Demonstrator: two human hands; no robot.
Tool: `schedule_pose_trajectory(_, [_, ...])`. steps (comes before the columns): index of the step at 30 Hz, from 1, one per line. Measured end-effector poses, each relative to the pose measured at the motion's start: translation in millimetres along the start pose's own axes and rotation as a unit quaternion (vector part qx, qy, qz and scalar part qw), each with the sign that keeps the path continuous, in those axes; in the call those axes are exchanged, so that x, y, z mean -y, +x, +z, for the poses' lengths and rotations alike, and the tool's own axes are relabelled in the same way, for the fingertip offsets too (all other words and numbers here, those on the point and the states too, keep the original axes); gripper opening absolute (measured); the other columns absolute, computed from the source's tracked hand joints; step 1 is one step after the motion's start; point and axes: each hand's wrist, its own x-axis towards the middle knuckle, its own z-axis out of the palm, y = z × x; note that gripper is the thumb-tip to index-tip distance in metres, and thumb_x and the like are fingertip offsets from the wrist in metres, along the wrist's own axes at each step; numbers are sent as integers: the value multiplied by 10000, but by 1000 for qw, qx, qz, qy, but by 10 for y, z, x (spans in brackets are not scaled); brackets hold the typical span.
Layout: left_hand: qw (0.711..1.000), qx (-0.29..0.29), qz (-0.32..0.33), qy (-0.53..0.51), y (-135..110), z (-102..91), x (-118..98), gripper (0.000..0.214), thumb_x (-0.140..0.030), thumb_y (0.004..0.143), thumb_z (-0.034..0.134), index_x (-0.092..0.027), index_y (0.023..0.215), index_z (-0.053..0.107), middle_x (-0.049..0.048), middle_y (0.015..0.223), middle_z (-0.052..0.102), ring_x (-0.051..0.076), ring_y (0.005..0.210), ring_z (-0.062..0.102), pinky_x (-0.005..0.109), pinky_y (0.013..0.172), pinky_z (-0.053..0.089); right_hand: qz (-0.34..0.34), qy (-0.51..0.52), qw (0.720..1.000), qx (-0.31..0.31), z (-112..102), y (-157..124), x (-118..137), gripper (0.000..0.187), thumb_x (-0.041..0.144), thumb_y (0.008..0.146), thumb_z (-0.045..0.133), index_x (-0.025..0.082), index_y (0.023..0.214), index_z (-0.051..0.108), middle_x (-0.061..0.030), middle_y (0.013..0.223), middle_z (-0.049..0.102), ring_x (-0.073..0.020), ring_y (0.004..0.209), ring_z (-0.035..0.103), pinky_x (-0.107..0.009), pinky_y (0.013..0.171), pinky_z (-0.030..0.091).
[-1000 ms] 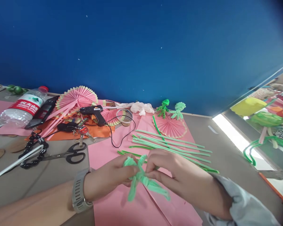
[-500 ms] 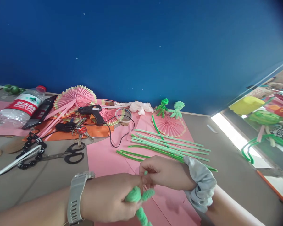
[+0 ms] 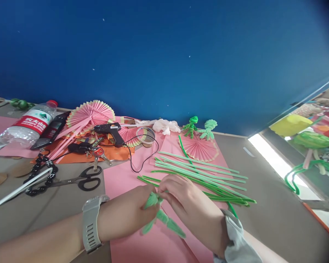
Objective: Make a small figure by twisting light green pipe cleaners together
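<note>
A light green pipe-cleaner figure [image 3: 162,216] with coiled limbs is held above the pink paper [image 3: 137,233]. My left hand [image 3: 128,212], with a grey watch on the wrist, is closed around its body. My right hand [image 3: 185,204], a grey scrunchie at its wrist, pinches the figure's upper end; the fingertips of both hands meet there and partly hide it. Just beyond lie several loose green pipe cleaners [image 3: 203,173], in light and dark shades. Two finished-looking pipe-cleaner figures, one dark green [image 3: 191,126] and one light green [image 3: 209,129], stand by the blue wall.
Left of the paper lie scissors [image 3: 89,179], keys [image 3: 99,152] and a black bead string [image 3: 40,177]. A black glue gun [image 3: 111,131], its cord, a tape roll [image 3: 146,137] and pink paper fans [image 3: 91,115] sit behind. A water bottle [image 3: 30,124] lies far left. The blue wall [image 3: 164,65] closes the back.
My hands have risen slightly and drawn together over the pipe-cleaner figure, whose limbs now point down to the right. My right hand has turned, its back more toward me. The view has shifted slightly.
</note>
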Motion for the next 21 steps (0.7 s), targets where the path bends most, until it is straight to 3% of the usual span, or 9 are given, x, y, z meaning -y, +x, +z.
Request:
schedule_pose_trajectory(7, [994,-10,35,-104,100,-66,-60,181,-331,812,457,-180,800,555,6,763,541,188,773,482,266,723,377,-120,-97,987,-44,-27,7,-63,175,69,837,444,194,883,557,-52,999,592,-195,950,508,-350,842,413])
schedule_pose_trajectory(10, [984,12,15,-178,105,-90,-79,197,-356,819,469,-181,869,545,-3,772,492,162,748,451,270,714,373,-172,-86,981,-29,-116,38,-159,161,98,869,402,189,901,531,-52,924,618,-174,910,537,-333,843,418])
schedule_pose_trajectory(15, [961,42,-30,-270,113,-128,-97,212,-386,792,521,-189,869,528,-27,719,433,128,673,405,266,676,373,-140,-76,986,-41,-162,44,-234,163,101,877,361,196,871,493,-42,809,604,-157,748,540,-284,672,454])
schedule_pose_trajectory(21, [955,52,-32,-292,112,-122,-81,209,-350,794,543,-182,917,551,-15,724,464,116,655,413,249,653,359,-168,-36,984,-46,-128,40,-245,142,98,886,359,203,872,453,-29,791,571,-146,753,507,-262,665,432])
